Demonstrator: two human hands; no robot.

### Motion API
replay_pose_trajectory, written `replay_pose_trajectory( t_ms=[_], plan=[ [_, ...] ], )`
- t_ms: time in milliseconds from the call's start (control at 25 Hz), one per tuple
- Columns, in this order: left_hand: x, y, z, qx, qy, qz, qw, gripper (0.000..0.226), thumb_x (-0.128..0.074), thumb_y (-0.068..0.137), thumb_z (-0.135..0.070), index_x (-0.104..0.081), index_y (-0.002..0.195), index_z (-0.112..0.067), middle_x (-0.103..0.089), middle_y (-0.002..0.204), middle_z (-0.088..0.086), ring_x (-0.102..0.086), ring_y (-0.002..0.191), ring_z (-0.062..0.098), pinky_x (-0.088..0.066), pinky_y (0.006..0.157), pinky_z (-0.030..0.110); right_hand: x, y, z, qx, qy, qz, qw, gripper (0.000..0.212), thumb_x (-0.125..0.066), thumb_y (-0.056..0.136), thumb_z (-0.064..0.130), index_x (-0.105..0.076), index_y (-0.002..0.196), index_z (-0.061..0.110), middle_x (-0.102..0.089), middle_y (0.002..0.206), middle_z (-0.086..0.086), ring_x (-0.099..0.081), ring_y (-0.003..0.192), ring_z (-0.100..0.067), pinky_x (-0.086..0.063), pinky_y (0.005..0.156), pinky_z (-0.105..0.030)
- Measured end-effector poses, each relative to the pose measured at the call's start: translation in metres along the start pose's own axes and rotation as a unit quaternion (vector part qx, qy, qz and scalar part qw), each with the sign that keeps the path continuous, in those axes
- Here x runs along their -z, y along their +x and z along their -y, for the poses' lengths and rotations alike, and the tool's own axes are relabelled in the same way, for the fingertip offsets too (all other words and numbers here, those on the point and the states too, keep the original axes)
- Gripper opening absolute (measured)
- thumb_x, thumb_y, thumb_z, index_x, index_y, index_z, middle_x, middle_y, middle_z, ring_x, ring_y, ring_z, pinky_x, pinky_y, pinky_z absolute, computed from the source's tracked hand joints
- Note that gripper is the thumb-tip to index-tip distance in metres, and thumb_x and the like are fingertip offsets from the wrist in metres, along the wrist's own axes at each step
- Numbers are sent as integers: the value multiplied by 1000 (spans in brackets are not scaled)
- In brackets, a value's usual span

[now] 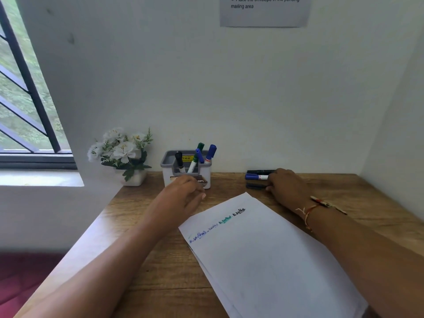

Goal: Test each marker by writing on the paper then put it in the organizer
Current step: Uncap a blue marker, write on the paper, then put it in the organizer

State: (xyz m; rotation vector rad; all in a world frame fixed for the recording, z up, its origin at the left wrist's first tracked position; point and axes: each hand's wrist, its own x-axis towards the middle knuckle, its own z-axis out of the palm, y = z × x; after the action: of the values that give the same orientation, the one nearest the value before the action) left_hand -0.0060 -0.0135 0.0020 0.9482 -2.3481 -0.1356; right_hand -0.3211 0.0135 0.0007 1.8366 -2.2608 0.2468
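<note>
Head view: the right hand (286,187) lands on 3 untested markers (255,177) lying side by side on the surface (160,271), probably picking the next; I cannot tell whether its fingers grip. The left hand (183,191) hovers before the organizer (206,172), fingers loosely curled, empty. 4 capped markers (210,153) stand inside, matching 4 scribbles on the paper (263,249).
</note>
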Motion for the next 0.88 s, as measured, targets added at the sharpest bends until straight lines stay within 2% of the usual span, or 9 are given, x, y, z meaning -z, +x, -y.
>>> replay_pose_trajectory(
  t_ms=[80,160,240,320,400,480,640,800,880],
  plan=[
    [1,-1,-6,5,-13,-6,1000,25,-57,97,-36,-66,118,-24,-64,117,-8,-55,98,1,-49,86,19,14,-10,7,-3,111,-9,994,19,-56,100,29,-61,113,16,-67,113,-9,-58,91,-22,-42,72,-30],
    [2,-2,-18,14,-42,-17,999,33,-56,96,-41,-63,123,-23,-66,112,-9,-59,95,2,-52,84,20,32,-31,21,46,191,-21,980,18,-54,100,26,-57,117,21,-68,107,2,-60,89,-20,-42,70,-30],
    [1,-4,-31,29,-89,2,996,48,-54,91,-52,-58,130,-24,-67,111,-10,-63,97,3,-55,86,24,51,-60,41,138,216,-28,966,28,-51,101,24,-58,128,29,-59,98,22,-59,90,-7,-39,72,-21],
    [0,-7,-42,47,-140,40,988,58,-51,85,-61,-55,132,-26,-69,108,-11,-65,98,4,-57,87,29,63,-84,59,214,209,-33,954,31,-48,102,31,-60,131,35,-59,95,26,-54,84,2,-42,70,-20],
    [-4,-9,-47,42,-158,58,985,44,-54,89,-55,-59,123,-26,-71,96,-12,-68,89,1,-60,82,34,65,-95,70,226,216,-30,949,30,-48,102,39,-66,126,34,-69,95,14,-58,82,-4,-49,70,-29],
    [-6,-11,-48,35,-182,57,981,28,-59,93,-42,-63,114,-23,-72,89,-11,-70,82,0,-61,79,35,62,-98,73,223,230,-37,947,28,-50,102,38,-70,119,30,-69,92,10,-56,77,-4,-45,65,-25],
    [-5,-14,-53,44,-286,43,956,14,-64,94,-26,-67,105,-19,-74,87,-6,-73,79,9,-62,74,31,49,-101,77,238,255,-39,936,27,-51,102,34,-69,121,29,-59,81,16,-50,69,4,-31,59,-15],
    [-1,-13,-54,70,-339,31,938,10,-63,95,-18,-68,100,-13,-75,80,-3,-73,76,14,-61,73,29,49,-99,78,216,237,-50,946,33,-47,103,41,-62,132,38,-70,93,19,-52,72,6,-37,61,-14],
    [0,-12,-55,81,-348,28,934,9,-61,96,-18,-66,100,-12,-76,82,-2,-74,78,14,-62,74,30,56,-100,78,210,249,-28,945,33,-45,104,38,-61,132,36,-63,84,24,-52,71,10,-35,60,-11]
  ],
)
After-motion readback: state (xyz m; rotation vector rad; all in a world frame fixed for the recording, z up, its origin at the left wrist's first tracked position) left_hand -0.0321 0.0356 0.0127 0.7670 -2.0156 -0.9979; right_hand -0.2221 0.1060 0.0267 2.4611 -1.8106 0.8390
